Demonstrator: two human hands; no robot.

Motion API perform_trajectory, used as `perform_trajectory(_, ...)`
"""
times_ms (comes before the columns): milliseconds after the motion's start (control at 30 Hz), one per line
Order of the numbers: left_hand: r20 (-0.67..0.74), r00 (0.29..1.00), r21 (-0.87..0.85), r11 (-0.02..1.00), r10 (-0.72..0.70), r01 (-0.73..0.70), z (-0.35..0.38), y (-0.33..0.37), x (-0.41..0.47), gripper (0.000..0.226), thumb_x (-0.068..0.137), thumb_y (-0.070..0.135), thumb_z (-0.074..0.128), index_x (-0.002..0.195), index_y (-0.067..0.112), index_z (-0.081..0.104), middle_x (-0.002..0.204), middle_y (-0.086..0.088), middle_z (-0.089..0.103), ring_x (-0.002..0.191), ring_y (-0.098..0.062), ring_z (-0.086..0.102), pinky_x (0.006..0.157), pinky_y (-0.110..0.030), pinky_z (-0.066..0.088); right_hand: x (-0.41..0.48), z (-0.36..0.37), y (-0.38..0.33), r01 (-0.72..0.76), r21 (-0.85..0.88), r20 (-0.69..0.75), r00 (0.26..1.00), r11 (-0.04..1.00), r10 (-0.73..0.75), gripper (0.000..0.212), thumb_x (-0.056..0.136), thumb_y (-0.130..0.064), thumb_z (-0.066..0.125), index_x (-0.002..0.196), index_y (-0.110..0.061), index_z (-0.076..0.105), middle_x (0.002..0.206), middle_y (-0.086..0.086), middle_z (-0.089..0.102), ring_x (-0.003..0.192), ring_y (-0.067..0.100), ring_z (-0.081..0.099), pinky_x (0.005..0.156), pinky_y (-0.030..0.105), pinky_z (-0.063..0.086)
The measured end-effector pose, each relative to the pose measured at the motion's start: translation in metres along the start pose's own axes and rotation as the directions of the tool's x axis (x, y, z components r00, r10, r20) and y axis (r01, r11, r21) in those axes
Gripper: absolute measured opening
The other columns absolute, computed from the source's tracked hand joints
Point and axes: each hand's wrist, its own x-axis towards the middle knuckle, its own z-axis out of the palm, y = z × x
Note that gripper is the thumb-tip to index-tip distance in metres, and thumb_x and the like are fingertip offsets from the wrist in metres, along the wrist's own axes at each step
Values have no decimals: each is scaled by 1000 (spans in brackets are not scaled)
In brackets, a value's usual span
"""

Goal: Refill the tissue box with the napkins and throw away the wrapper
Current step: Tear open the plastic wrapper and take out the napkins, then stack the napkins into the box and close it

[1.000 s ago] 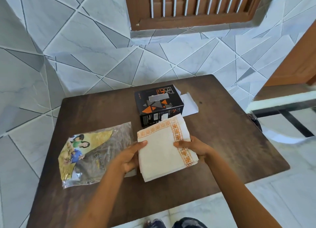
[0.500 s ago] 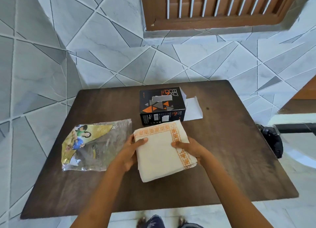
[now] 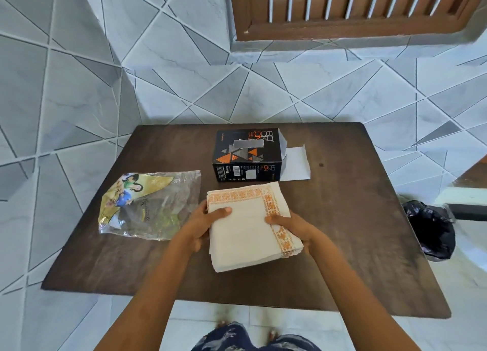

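A person is standing at the near edge of a dark wooden table (image 3: 355, 232), holding a stack of napkins (image 3: 247, 240) with both hands. The stack is cream with an orange patterned border along its far and right sides. It is sitting around the middle of the table, a little toward the near edge, and is lying slightly askew to the table's edges. The left hand (image 3: 200, 227) is gripping the stack's left side, its thumb lying on the top sheet and its fingers curling down along the edge. The right hand (image 3: 295, 227) is gripping the right side, its thumb pressing on the orange border and its fingers wrapping round the edge and underneath. Whether the stack is resting on the wood or being held just clear of it, I cannot tell

The tissue box (image 3: 242, 153), black with orange and grey triangles, is lying just beyond the napkins toward the far edge, close to them but apart. Its right end is standing open, with a white flap (image 3: 295, 163) lying flat on the table. The wrapper (image 3: 150, 206), crinkled clear plastic with a yellow printed picture, is lying flat toward the left edge, just beside the left hand

A black bag (image 3: 432, 229) is sitting on the floor past the table's right edge. A grey tiled wall (image 3: 131, 74) is rising behind the far edge, carrying a brown slatted shutter (image 3: 355, 5)
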Motion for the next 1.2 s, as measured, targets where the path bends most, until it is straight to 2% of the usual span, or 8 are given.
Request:
perform_trajectory(133,-96,989,-43,992,116,-121,-15,26,-4,50,77,19,72,122,17,51,114,-11,67,99,-30,66,82,-49,55,7,25,-22,69,95,-1,998,993,-70,50,77,-24,70,123,-16,50,109,9,68,89,22,70,65,32,58)
perform_trajectory(267,-200,969,-85,982,149,-168,-53,59,-11,33,83,23,65,114,15,58,103,-9,70,91,-28,67,72,-38,56,28,71,-61,102,61,-32,994,993,-100,29,84,-29,63,111,-22,55,105,4,69,91,21,68,72,33,56)
perform_trajectory(433,-288,957,-167,982,41,-92,-126,69,-10,29,81,28,65,106,12,64,102,-13,71,93,-31,67,84,-43,53,62,134,-80,137,53,-97,987,989,-131,36,86,-24,61,119,-13,52,107,6,67,78,14,67,53,22,55)
perform_trajectory(633,-324,942,-130,990,-89,49,-176,46,13,31,80,23,67,108,9,62,111,-18,68,102,-36,63,92,-49,50,101,171,-50,59,65,-164,985,996,-48,44,86,-22,62,125,-10,47,118,11,65,82,17,66,61,28,55)
perform_trajectory(867,-295,948,-89,991,-122,100,-184,17,38,30,85,16,59,113,4,57,109,-20,65,91,-33,63,78,-43,53,120,177,-19,-44,94,-255,965,995,67,40,86,-19,62,122,-8,48,116,12,65,78,15,64,58,27,52)
perform_trajectory(1000,-338,929,41,984,-152,175,-180,11,48,10,84,18,61,91,10,62,99,-17,66,94,-35,61,88,-47,50,128,171,-5,-69,116,-326,940,991,104,43,85,-22,63,123,-5,50,117,14,64,80,17,64,57,26,51)
perform_trajectory(1100,-450,893,334,928,2,166,-181,16,52,28,84,21,62,110,9,62,110,-14,66,98,-31,61,90,-45,50,127,167,-3,-81,46,-343,935,996,92,45,84,-24,64,122,-4,50,111,9,64,86,16,63,66,27,52)
perform_trajectory(1200,-442,868,570,818,226,76,-164,38,58,45,85,21,62,127,8,52,133,-14,55,118,-33,53,102,-46,42,120,144,-11,-14,-8,-536,844,1000,7,45,83,-28,65,120,-10,48,105,0,57,100,18,55,90,36,48)
